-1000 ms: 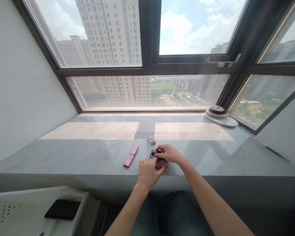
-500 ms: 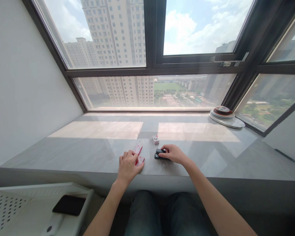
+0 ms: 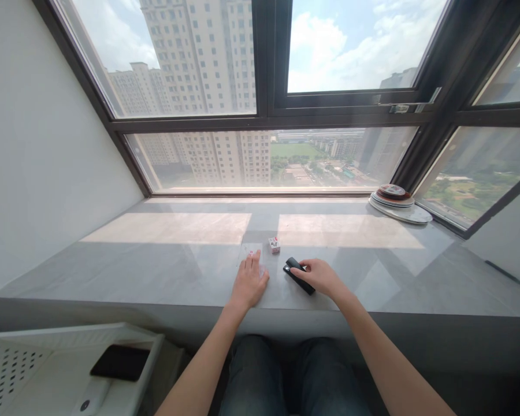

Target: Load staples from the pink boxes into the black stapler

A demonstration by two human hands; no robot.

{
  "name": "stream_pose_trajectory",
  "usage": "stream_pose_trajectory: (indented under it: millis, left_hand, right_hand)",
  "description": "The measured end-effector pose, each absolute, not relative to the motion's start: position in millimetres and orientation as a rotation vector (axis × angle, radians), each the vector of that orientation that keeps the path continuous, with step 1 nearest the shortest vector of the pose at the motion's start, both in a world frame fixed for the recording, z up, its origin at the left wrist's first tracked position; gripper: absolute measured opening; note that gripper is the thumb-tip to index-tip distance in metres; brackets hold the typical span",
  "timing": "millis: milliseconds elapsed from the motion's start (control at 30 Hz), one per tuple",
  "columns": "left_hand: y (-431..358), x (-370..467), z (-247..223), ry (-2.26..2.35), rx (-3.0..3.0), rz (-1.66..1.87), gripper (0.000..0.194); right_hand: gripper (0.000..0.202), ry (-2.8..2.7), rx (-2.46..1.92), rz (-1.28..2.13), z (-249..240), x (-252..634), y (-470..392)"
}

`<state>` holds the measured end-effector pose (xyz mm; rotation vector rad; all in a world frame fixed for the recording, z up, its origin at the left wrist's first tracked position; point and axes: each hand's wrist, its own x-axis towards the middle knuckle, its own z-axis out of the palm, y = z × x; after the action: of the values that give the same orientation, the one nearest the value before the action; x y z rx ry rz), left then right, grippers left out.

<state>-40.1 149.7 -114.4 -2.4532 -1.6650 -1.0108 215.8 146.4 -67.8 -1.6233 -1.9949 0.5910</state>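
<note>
A black stapler (image 3: 300, 276) lies slanted on the sill, its head pointing up and left. My right hand (image 3: 323, 277) is closed on its upper side, thumb and fingers gripping the top arm. To the left, my left hand (image 3: 248, 282) covers most of a pale, red-marked flat packet (image 3: 262, 269), which is blurred and shows between thumb and fingers. Its exact kind cannot be made out. Just beyond both hands stands a small white box with red and dark print (image 3: 274, 245), touched by neither.
The grey stone windowsill (image 3: 177, 271) runs under a dark-framed window. Stacked plates (image 3: 399, 207) sit in the far right corner. Below the sill's front edge at left is a white plastic basket (image 3: 156, 346) with a black phone-like slab (image 3: 120, 363) lying in it.
My left hand has moved right and slightly forward, and the red-marked packet has shifted with it. My right hand has moved slightly right, and the stapler has turned from nearly level to slanted.
</note>
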Motion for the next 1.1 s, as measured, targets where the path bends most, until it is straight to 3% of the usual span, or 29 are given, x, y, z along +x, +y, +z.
stream_pose_trajectory:
  millis: [167,433,767,1100]
  left_hand:
    - [176.1,19.1,-115.0,-1.724,-2.355,-1.016,0.065]
    - [184.8,38.5,-113.0,-1.735,-2.353,-1.037,0.04]
    - [121.6,-9.4,-114.6,-1.562,-2.45,-0.905,0.038]
    - [141.4,-136.3,-114.9,-1.572,-2.41,-0.849,0.034]
  right_hand:
    - [0.06,-1.755,-1.708,0.537,-83.4,229.7,137.8]
    - [0.055,-1.602,-1.574,0.769,-92.6,225.8,128.2]
    - [0.049,-1.656,-1.435,0.793,-96.3,145.1,130.8]
    - [0.035,-1.756,-1.343,0.908,-109.0,25.4,152.6]
